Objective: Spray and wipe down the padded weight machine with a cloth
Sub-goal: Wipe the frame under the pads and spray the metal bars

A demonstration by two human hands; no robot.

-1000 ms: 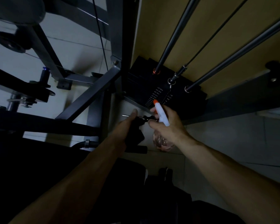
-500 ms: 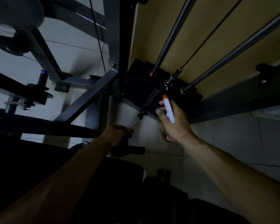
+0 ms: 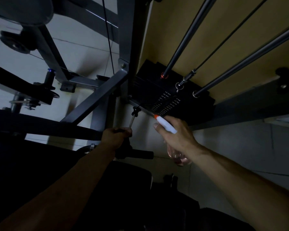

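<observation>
My right hand (image 3: 177,135) grips a spray bottle (image 3: 167,125) with a white head, an orange nozzle and a clear body. The nozzle points at the lower edge of the black weight stack (image 3: 150,90) of the machine. My left hand (image 3: 117,135) holds a dark cloth (image 3: 124,147), bunched round the lower end of the selector pin (image 3: 135,112). The pin's black knob sticks up toward the stack, and a thin cord ties it to the stack. A black padded seat (image 3: 123,177) lies in shadow under my arms.
Grey steel frame bars (image 3: 93,100) cross on the left, with a pulley (image 3: 15,44) above. Two chrome guide rods (image 3: 240,57) and a cable rise from the stack along a tan wall. A black padded handle (image 3: 140,155) juts out below my left hand. Pale floor tiles lie on the right.
My left hand has slid with the cloth from the pin's knob down its shaft, baring knob and shaft. My right hand rose with the bottle toward the stack, then dropped back a little.
</observation>
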